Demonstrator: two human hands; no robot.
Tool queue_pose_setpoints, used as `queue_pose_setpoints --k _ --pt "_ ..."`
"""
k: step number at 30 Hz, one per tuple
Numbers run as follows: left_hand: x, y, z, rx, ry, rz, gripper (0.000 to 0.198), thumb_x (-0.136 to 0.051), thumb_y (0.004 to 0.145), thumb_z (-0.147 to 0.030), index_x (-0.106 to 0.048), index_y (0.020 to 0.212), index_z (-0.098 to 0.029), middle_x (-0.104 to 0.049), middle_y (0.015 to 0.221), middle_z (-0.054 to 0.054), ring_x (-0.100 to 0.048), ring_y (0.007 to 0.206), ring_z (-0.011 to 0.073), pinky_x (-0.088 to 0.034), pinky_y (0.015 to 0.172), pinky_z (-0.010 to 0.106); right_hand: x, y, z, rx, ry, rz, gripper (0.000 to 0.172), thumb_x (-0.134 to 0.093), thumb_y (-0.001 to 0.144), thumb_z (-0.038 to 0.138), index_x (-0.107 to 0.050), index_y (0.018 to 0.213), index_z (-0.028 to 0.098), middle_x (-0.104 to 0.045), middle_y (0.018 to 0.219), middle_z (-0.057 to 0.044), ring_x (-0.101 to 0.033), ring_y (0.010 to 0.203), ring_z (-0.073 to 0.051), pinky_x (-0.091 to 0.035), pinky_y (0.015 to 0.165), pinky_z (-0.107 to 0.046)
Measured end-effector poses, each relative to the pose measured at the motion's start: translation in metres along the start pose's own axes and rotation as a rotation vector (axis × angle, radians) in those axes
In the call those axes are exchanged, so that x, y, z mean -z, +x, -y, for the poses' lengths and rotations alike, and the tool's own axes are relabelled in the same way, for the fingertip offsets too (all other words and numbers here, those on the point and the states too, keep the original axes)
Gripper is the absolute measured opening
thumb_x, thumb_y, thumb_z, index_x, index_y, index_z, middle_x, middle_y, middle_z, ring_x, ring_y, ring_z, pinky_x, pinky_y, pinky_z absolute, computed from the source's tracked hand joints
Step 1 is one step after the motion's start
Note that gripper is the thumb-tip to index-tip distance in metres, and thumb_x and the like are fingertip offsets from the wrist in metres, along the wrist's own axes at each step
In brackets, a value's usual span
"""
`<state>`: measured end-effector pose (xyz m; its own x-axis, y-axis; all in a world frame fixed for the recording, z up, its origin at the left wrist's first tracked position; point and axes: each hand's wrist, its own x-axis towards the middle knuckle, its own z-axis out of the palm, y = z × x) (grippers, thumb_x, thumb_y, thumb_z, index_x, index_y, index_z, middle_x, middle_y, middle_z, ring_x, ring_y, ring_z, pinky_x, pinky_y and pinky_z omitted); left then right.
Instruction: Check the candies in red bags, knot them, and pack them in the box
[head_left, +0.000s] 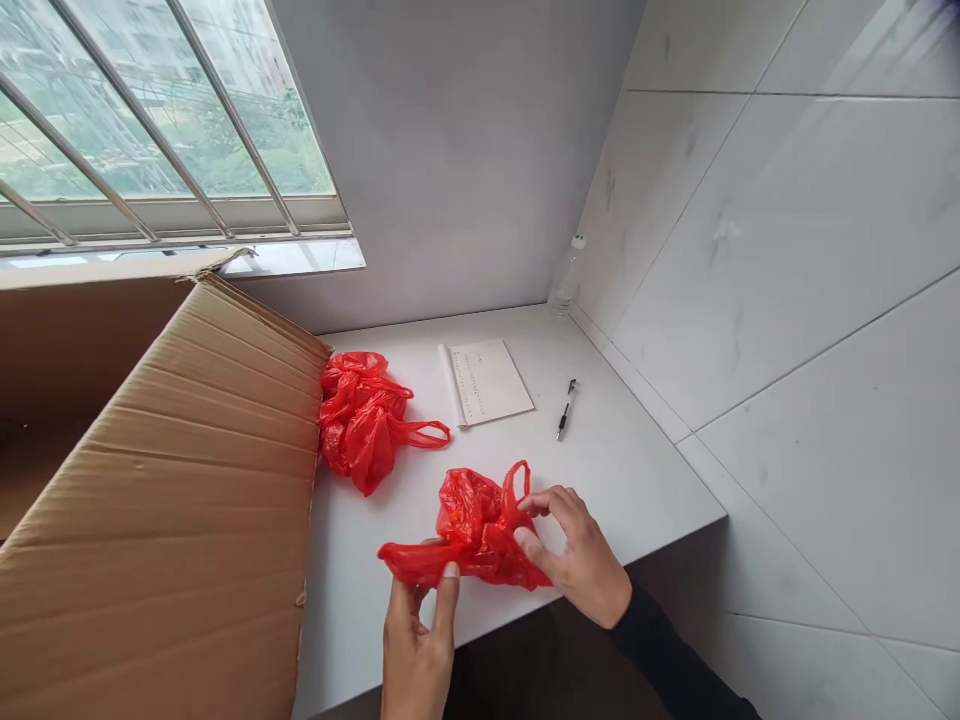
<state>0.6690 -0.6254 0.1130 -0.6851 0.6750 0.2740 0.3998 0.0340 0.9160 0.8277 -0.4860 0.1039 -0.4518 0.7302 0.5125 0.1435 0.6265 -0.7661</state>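
Observation:
A crumpled red plastic bag (480, 520) with a rounded bulk lies near the front edge of the white table. My left hand (420, 630) pinches its left handle, with the thumb on top and the fingertips partly hidden behind the plastic. On the other side, my right hand (577, 550) is at the bag with thumb and index finger apart, the tips touching the plastic beside the upright right handle loop. What the bag holds cannot be made out. Further back, more bunched red plastic bags (367, 420) rest against the cardboard box, one handle loop pointing right.
A large open cardboard box (187, 480) takes up the left side. On the white table (637, 480) lie an open notepad (491, 382) and a black pen (567, 410). A clear plastic bottle (568, 280) stands in the back corner, between the grey wall and the tiled wall.

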Motion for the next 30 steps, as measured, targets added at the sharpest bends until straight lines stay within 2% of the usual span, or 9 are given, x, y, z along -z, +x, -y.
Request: queue_pose_setpoints --k 2,4,8,11,14,18,22,25,30 --pt "0.006 -0.012 -0.001 -0.058 0.041 0.105 0.041 -0.069 0.084 -0.039 -0.063 0.122 -0.025 -0.067 0.127 0.009 -0.063 0.119 0.0305 -0.052 0.101 0.045 -0.003 -0.003 0.004 0.032 -0.032 0.114 0.02 -0.064 0.09 0.028 -0.062 0.11 0.027 -0.066 0.104 -0.004 -0.06 0.099 -0.025 -0.05 0.093 -0.046" --pt "0.012 -0.019 -0.001 -0.189 0.152 0.191 0.044 -0.063 0.088 -0.027 -0.059 0.131 -0.03 -0.065 0.128 0.008 -0.063 0.118 0.0269 -0.055 0.096 0.041 -0.005 -0.003 0.006 0.04 -0.036 0.151 0.017 -0.06 0.092 0.023 -0.063 0.109 0.027 -0.067 0.102 -0.003 -0.06 0.098 -0.024 -0.049 0.092 -0.045" --pt "0.015 -0.014 0.007 -0.413 0.352 0.143 0.053 -0.046 0.095 -0.015 -0.048 0.144 -0.035 -0.059 0.128 0.009 -0.061 0.116 0.0237 -0.057 0.093 0.043 -0.005 -0.001 0.007 0.043 0.002 0.171 0.018 -0.054 0.095 0.017 -0.064 0.106 0.027 -0.068 0.101 -0.002 -0.061 0.099 -0.022 -0.05 0.09 -0.04" --pt "0.007 -0.003 0.012 -0.443 0.41 0.131 0.052 -0.052 0.092 -0.014 -0.058 0.137 -0.038 -0.057 0.129 0.008 -0.056 0.119 0.0272 -0.053 0.096 0.048 -0.005 -0.002 0.009 0.075 -0.026 0.194 0.023 -0.057 0.094 0.017 -0.063 0.113 0.028 -0.068 0.106 -0.002 -0.06 0.102 -0.023 -0.05 0.093 -0.041" --pt "-0.003 0.003 0.013 -0.463 0.459 0.123 0.032 -0.06 0.089 -0.018 -0.072 0.114 -0.034 -0.062 0.121 0.008 -0.057 0.112 0.0295 -0.053 0.091 0.05 -0.005 -0.003 0.01 0.099 -0.105 0.24 0.036 -0.062 0.09 0.017 -0.06 0.125 0.028 -0.067 0.107 -0.004 -0.059 0.102 -0.025 -0.049 0.095 -0.045" --pt "0.0 0.005 0.015 -0.467 0.475 0.073 0.018 -0.059 0.089 -0.018 -0.072 0.097 -0.029 -0.067 0.111 0.006 -0.058 0.105 0.0287 -0.052 0.086 0.045 0.002 -0.005 0.007 0.085 -0.091 0.277 0.025 -0.054 0.094 0.015 -0.063 0.115 0.026 -0.066 0.094 -0.003 -0.06 0.094 -0.024 -0.05 0.092 -0.046" --pt "0.019 0.003 0.019 -0.424 0.465 -0.035 0.024 -0.054 0.087 -0.011 -0.066 0.101 -0.026 -0.068 0.104 0.006 -0.059 0.101 0.0271 -0.053 0.08 0.041 0.016 -0.007 0.007 0.022 -0.039 0.213 0.021 -0.049 0.099 0.024 -0.065 0.113 0.027 -0.066 0.097 -0.005 -0.061 0.096 -0.024 -0.052 0.088 -0.044" --pt "0.027 -0.001 0.019 -0.404 0.459 -0.06 0.03 -0.05 0.085 -0.009 -0.063 0.105 -0.026 -0.068 0.103 0.005 -0.059 0.1 0.0262 -0.054 0.072 0.036 0.019 -0.009 0.011 -0.014 -0.025 0.185 0.025 -0.044 0.102 0.029 -0.065 0.114 0.028 -0.066 0.104 -0.007 -0.061 0.1 -0.025 -0.055 0.085 -0.042" --pt "0.015 -0.006 0.008 -0.461 0.486 0.015 0.037 -0.057 0.093 -0.025 -0.058 0.131 -0.028 -0.065 0.123 0.007 -0.056 0.116 0.0275 -0.05 0.094 0.044 0.005 -0.01 0.016 0.035 -0.064 0.188 0.018 -0.053 0.098 0.029 -0.066 0.11 0.028 -0.065 0.099 -0.005 -0.06 0.096 -0.025 -0.054 0.088 -0.044"
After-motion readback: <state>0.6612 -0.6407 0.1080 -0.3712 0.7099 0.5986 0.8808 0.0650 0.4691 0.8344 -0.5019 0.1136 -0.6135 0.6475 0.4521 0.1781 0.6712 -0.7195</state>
